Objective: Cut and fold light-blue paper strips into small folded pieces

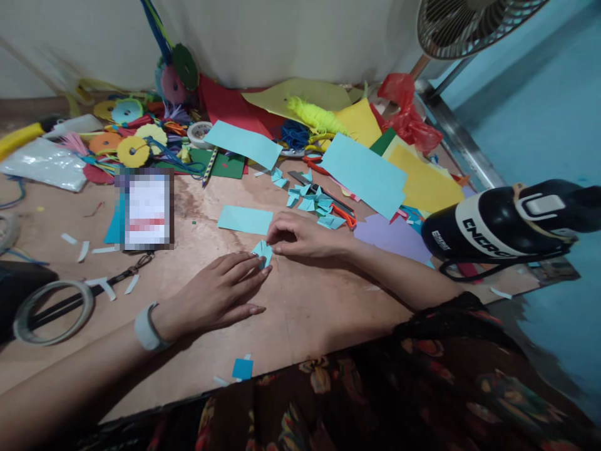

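A small light-blue folded paper [263, 252] lies on the table between my hands. My left hand [220, 288] rests flat with its fingers apart, the fingertips on the paper's left and lower edge. From the right, my right hand [298, 235] pinches the paper's upper right corner between thumb and curled fingers. Just behind it lies a light-blue paper strip [244, 219], its right end beside my right fingers. Several small folded light-blue pieces [307, 203] are heaped beyond my right hand, around orange-handled scissors [345, 216].
A black and white bottle [488, 219] lies on the right. Light-blue sheets [364, 172], yellow paper [422, 178] and yarn [314, 116] fill the back. At left are an ID card [148, 210], a tape ring [54, 313] and paper scraps. A blue square [243, 369] sits near the front edge.
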